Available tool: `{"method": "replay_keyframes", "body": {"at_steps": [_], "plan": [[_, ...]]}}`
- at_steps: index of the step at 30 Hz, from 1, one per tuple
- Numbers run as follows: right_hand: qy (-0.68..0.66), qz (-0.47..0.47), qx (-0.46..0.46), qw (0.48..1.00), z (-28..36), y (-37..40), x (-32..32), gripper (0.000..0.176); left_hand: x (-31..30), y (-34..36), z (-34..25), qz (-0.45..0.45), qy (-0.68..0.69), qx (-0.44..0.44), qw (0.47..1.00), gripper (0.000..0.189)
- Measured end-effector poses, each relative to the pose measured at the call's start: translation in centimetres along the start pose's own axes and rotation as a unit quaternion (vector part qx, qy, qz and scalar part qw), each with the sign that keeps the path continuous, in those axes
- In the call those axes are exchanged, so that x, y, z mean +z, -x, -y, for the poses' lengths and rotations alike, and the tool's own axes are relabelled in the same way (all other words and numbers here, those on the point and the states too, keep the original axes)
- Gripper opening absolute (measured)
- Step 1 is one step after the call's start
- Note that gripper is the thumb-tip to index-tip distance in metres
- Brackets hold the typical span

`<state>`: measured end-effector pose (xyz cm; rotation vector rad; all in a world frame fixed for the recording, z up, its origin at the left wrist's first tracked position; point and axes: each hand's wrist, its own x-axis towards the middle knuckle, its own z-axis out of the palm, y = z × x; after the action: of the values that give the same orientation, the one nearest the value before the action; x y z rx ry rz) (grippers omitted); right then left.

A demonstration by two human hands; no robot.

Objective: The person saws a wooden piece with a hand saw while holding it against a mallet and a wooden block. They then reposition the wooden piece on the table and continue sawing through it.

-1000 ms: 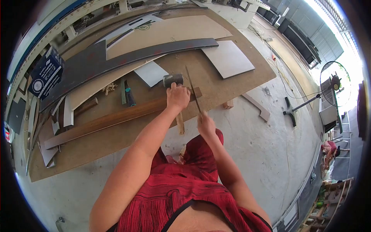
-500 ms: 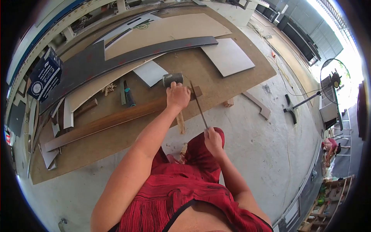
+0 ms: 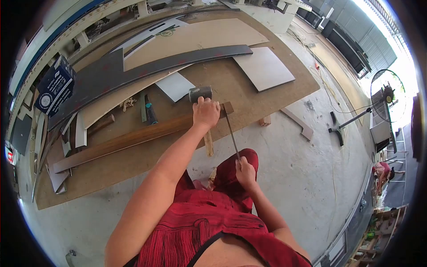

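Head view: your right hand (image 3: 245,171) fisted round thin dark file (image 3: 232,133), tip on long brown plank (image 3: 133,138); left hand (image 3: 206,113) clamps it.

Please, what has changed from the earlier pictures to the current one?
The right hand pulled the thin blade back toward the body; its tip, earlier past the wooden plank, now sits at the plank's end. The left hand stayed on the plank, and the mallet did not move.
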<state>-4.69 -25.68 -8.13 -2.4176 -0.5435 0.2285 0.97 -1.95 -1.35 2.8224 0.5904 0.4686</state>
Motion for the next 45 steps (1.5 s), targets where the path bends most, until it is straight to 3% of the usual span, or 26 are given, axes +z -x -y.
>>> {"method": "replay_keyframes", "body": {"at_steps": [1, 2, 8, 18, 26, 30, 34, 45], "plan": [[0.006, 0.01, 0.02, 1.0, -0.1, 0.5, -0.1, 0.02, -0.1, 0.2, -0.1, 0.005, 0.005, -0.001, 1.0, 0.032], [-0.014, -0.017, -0.029, 0.999, 0.1, -0.7, 0.0, 0.022, 0.1, 0.3, -0.1, 0.007, -0.003, 0.001, 1.0, 0.032], [-0.009, -0.047, -0.067, 0.997, 5.3, -9.6, 1.0, 0.023, 0.5, 0.2, 0.4, -0.013, -0.037, 0.009, 0.999, 0.032], [0.018, 0.019, 0.003, 1.0, 0.1, 0.3, -0.7, 0.019, 0.4, 0.0, 0.3, -0.003, 0.006, 0.002, 1.0, 0.032], [0.006, -0.02, -0.053, 0.998, 5.2, -9.6, 0.3, 0.02, 0.3, 0.1, 0.2, -0.003, -0.027, 0.0, 1.0, 0.033], [-0.01, -0.018, -0.057, 0.998, 3.2, -7.0, 0.4, 0.02, 0.1, 0.2, 0.1, 0.01, -0.007, 0.0, 1.0, 0.033], [0.027, 0.022, 0.013, 0.999, 0.0, 0.1, -0.4, 0.019, 0.1, 0.2, 0.1, -0.003, 0.013, 0.001, 1.0, 0.032], [-0.006, -0.026, -0.058, 0.998, 5.3, -9.7, 0.3, 0.022, -0.1, 0.2, 0.0, 0.005, -0.013, -0.004, 1.0, 0.034]]}}
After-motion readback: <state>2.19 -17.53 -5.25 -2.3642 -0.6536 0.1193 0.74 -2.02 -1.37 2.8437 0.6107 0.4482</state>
